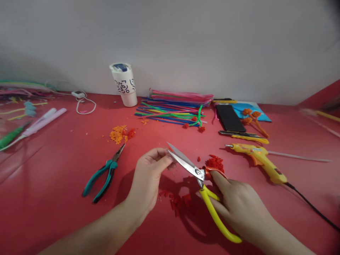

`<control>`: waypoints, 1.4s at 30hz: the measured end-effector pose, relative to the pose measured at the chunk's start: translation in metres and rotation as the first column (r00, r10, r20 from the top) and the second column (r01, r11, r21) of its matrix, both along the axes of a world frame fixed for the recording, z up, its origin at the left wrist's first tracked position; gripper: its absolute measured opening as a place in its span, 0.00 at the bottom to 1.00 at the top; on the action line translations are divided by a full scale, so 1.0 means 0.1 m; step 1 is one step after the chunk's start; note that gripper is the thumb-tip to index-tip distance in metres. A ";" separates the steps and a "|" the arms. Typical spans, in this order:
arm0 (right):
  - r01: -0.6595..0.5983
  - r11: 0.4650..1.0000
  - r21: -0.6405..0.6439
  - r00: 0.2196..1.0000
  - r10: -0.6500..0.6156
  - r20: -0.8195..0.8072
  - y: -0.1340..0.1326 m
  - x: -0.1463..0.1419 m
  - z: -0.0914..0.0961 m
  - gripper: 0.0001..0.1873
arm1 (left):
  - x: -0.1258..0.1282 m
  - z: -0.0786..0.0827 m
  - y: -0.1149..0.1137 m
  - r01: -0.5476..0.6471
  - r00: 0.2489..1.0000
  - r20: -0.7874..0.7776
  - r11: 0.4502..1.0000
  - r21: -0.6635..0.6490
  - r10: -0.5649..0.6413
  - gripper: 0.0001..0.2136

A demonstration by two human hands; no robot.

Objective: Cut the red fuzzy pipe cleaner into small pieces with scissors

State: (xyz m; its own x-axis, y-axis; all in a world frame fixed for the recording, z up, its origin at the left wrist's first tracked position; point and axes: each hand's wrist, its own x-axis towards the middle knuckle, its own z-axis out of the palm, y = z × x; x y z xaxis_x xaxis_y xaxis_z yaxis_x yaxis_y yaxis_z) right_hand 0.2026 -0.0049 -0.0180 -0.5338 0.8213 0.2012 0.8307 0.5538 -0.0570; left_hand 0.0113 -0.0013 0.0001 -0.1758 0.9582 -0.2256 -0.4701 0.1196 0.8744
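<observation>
My right hand [239,203] grips a pair of scissors [186,163] with a red and a yellow handle, its blades slightly apart and pointing up-left. At the blade tips, my left hand [151,170] pinches a small red piece [170,150], mostly hidden by the fingers and the blades. Below the scissors lie red scraps [179,203] on the red table. A heap of small pointed red pieces [215,163] sits just beyond my right hand, with one loose red piece [198,159] beside it.
Teal-handled pliers [107,173] lie left, near orange crumbs [118,134]. Pipe cleaners [172,109] and a white tumbler [124,85] are at the back. To the right are a yellow glue gun [259,159] with its cord, a utility knife [244,136] and a black phone [230,118].
</observation>
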 end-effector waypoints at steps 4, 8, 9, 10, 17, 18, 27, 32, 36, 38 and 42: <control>-0.003 1.000 0.030 1.000 0.003 0.001 0.01 0.00 -0.03 0.14 | 0.00 -0.01 0.00 0.003 1.000 0.011 1.000 0.013 -0.003 0.03; -0.009 0.999 0.041 1.000 0.009 0.005 0.01 0.00 -0.03 0.14 | 0.00 -0.02 0.01 0.004 1.000 0.025 1.000 0.006 -0.005 0.02; -0.011 0.999 0.037 1.000 0.011 0.007 0.01 0.00 -0.03 0.14 | 0.00 -0.02 0.01 0.006 1.000 0.024 1.000 0.008 -0.006 0.02; -0.013 0.999 0.034 1.000 0.013 0.006 0.01 0.00 -0.03 0.14 | 0.00 -0.02 0.01 0.007 1.000 0.022 1.000 0.010 -0.008 0.02; -0.008 0.999 0.047 1.000 0.008 -0.013 0.00 0.00 -0.02 0.16 | -0.01 -0.02 0.00 0.015 1.000 0.001 1.000 0.006 -0.015 0.02; -0.007 0.999 0.054 1.000 0.007 -0.010 0.00 0.00 -0.02 0.16 | -0.01 -0.02 0.00 0.016 1.000 0.001 1.000 0.005 -0.016 0.02; 0.081 0.993 -0.085 0.997 -0.081 0.002 0.01 -0.01 0.02 0.16 | -0.04 -0.04 0.03 0.029 0.999 -0.036 0.999 0.022 -0.028 0.02; 0.167 0.962 -0.217 0.983 -0.181 -0.045 0.04 -0.01 0.10 0.17 | -0.03 -0.06 0.03 0.068 0.998 -0.013 0.998 0.005 -0.068 0.03; 0.116 0.923 -0.368 0.950 -0.211 -0.229 0.03 -0.04 0.17 0.14 | 0.03 -0.06 -0.01 0.215 0.976 0.027 0.976 -0.030 -0.214 0.03; 0.013 0.870 -0.493 0.894 -0.231 -0.383 0.01 -0.07 0.17 0.14 | 0.08 -0.06 -0.04 0.315 0.949 0.048 0.948 -0.049 -0.313 0.03; -0.118 0.769 -0.629 0.716 -0.373 -0.590 -0.04 -0.13 0.16 0.12 | 0.14 -0.06 -0.09 0.452 0.892 0.018 0.886 -0.104 -0.453 0.03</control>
State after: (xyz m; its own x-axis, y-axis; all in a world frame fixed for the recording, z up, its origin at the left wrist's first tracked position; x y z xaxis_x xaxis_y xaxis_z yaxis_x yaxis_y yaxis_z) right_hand 0.1892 -0.0092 -0.0021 -0.3406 0.9349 -0.0994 0.4908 0.0866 -0.8670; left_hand 0.0252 -0.0105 -0.0056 0.2692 0.9058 -0.3272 -0.3379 0.4070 0.8486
